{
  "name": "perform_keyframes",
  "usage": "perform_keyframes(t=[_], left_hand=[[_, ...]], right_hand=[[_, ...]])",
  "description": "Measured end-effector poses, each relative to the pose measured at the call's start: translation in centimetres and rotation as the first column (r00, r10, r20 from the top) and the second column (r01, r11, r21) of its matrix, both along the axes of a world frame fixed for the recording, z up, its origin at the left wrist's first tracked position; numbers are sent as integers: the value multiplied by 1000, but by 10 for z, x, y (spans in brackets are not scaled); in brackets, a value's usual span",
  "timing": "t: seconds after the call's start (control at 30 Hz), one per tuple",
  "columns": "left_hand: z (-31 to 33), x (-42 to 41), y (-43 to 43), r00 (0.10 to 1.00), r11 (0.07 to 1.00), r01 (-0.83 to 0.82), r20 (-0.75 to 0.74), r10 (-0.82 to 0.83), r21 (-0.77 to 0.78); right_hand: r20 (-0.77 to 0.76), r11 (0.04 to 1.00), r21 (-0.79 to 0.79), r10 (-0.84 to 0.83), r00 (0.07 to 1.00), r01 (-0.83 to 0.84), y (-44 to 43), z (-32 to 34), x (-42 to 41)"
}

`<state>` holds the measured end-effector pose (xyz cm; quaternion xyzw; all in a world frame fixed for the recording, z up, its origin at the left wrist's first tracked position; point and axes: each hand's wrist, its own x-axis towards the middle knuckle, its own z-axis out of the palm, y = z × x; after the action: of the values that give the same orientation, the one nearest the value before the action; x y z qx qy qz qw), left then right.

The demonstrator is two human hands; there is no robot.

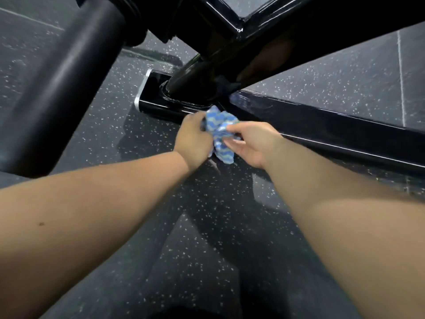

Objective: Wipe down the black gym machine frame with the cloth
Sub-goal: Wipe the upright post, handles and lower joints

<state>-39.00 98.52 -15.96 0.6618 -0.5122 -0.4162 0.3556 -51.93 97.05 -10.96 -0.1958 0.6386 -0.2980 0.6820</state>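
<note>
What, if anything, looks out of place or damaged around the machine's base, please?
Nothing stands out: the base bar looks intact, its silver end cap in place. The blue cloth is merely bunched between the left hand and right hand, at the bar's near edge.

Two hands are in view, the left hand [192, 139] and the right hand [253, 143], with one cloth [220, 132] between them. Farther off there is one black gym machine frame [322, 130] (one silver end cap [142, 90] at its left), and one padded roller [64, 88] at far left.

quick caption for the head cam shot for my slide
The left hand and right hand grip a blue cloth beside the black machine frame.
</note>
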Motion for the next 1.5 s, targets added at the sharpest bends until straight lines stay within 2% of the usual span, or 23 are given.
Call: perform_keyframes(t=[0.07,0.13,0.23,0.3,0.33,0.43,0.5,0.57,0.63,0.7,0.77,0.83,0.9,0.97,1.03,1.1,1.17,1.2,1.27,1.33,1.4,1.43,1.5], left_hand=[[0,24,3,978,976,-200,73,194,84],[-4,38,3,935,919,-345,-14,354,192],[0,40,-3,887,910,-344,-238,396,230],[5,35,-2,820,896,-371,-367,439,243],[5,32,-1,799,884,-393,-383,464,253],[5,17,2,812,872,-442,-320,488,208],[4,5,3,860,878,-462,-179,478,128],[3,-8,3,923,922,-385,1,385,35],[4,-29,-1,975,974,-224,-13,224,-35],[14,-40,-8,996,997,-44,-79,39,-63],[24,-44,-15,989,986,142,57,-138,-86],[24,-33,-23,907,952,305,313,-282,-24],[19,-16,-27,725,893,428,537,-431,138],[18,-5,-27,544,826,507,652,-528,246],[26,4,-20,585,843,486,632,-509,229],[36,9,-18,623,872,466,646,-441,146],[39,12,-17,638,905,419,685,-351,74],[38,10,-17,656,922,384,685,-316,58],[35,-1,-18,673,932,358,675,-302,61],[30,-12,-18,664,938,339,688,-293,72],[23,-20,-17,654,961,269,720,-230,64],[22,-22,-16,641,968,244,740,-204,55],[21,-33,-14,580,961,276,791,-193,32]], right_hand=[[-58,997,-58,41,997,-44,4,-3,26],[-124,986,-112,106,987,-120,2,-11,56],[-81,980,-175,81,993,-94,-1,-17,93],[-142,971,-232,28,990,-61,3,-20,103],[-191,960,-270,20,981,-72,5,-22,102],[-342,936,-342,-35,939,-90,-3,-19,72],[-507,908,-376,-36,861,-183,-16,-13,38],[-675,832,-328,126,727,-448,-24,-6,5],[-816,700,-97,352,459,-708,-30,-5,-28],[-855,633,106,452,255,-766,-35,-7,-48],[-868,628,184,465,175,-756,-42,-12,-58],[-884,603,169,443,151,-780,-48,-21,-46],[-913,513,132,396,98,-848,-44,-29,-25],[-946,405,93,322,47,-910,-41,-32,-28],[-959,341,40,275,59,-939,-46,-31,-52],[-955,421,30,281,99,-906,-56,-28,-80],[-959,515,71,271,84,-854,-68,-28,-80],[-963,525,89,264,63,-846,-72,-29,-69],[-964,466,70,259,60,-882,-75,-31,-45],[-972,375,19,225,71,-927,-75,-38,-29],[-984,330,-16,161,73,-944,-77,-48,-31],[-988,334,-33,132,81,-942,-78,-49,-36],[-989,419,-50,105,103,-906,-82,-46,-62]])
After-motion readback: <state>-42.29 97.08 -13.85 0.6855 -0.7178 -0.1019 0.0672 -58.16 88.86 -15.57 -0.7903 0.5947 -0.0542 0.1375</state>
